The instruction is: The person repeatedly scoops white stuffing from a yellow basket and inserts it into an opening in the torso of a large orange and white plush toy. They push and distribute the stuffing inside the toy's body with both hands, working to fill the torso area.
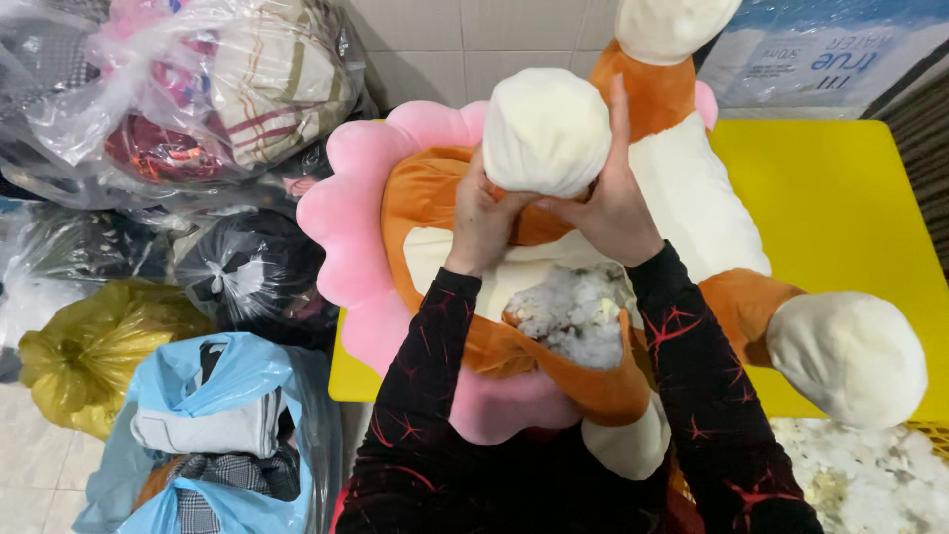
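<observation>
The plush toy (603, 237) lies across the yellow table's (840, 208) left edge. Left hand (484, 222) and right hand (608, 203) both squeeze its cream paw (544, 129) between them.

Both hands on a plush toy's cream paw

The left hand (481, 220) and right hand (610, 203) take grip of one cream paw (546, 131) of the orange plush toy (435, 198), which lies on the yellow tabletop (840, 198); white stuffing (573, 314) shows through an open seam, bagged clothes (198, 89) beside it.
</observation>
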